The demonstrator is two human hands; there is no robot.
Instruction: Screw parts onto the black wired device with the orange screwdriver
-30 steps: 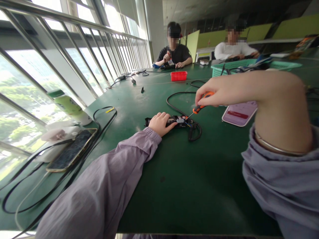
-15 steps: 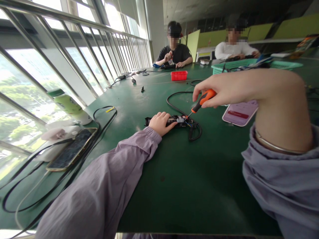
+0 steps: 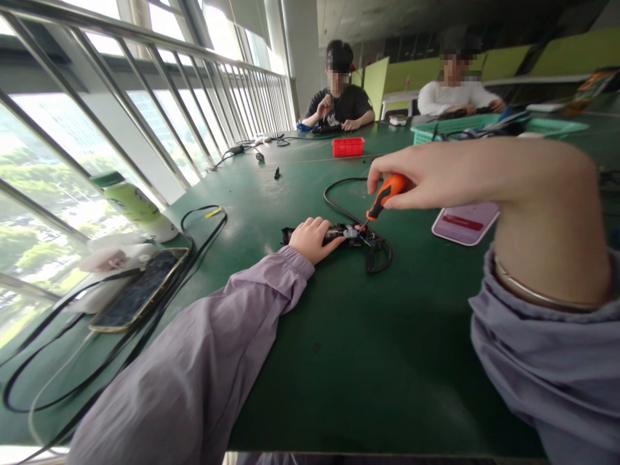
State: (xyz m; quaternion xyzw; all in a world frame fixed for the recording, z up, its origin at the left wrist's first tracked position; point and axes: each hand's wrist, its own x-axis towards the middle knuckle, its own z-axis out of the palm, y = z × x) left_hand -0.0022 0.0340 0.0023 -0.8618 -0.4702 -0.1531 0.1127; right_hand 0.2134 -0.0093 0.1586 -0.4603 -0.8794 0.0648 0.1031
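My left hand (image 3: 312, 240) is wrapped over a black device (image 3: 349, 234) lying on the green table (image 3: 368, 361), its fingers on the left part. Some small wires and a grey piece show in the device's uncovered right part. In my right hand (image 3: 411, 174) is an orange and black screwdriver (image 3: 386, 196), tilted, its handle between thumb and fingers. The shaft points down at the right end of the device; the exact contact of its tip is too small to tell. A black cable (image 3: 334, 201) loops beside the device.
A phone (image 3: 464, 223) lies at the right, another phone (image 3: 140, 290) with cables at the left, near a bottle (image 3: 135, 206). Further back are a red basket (image 3: 348, 147), a green basket (image 3: 423, 134) and two people (image 3: 356, 100).
My right hand has shifted slightly left with the screwdriver, which now stands steeper. My left hand and the device stay in place. The far person's raised hand has moved a little.
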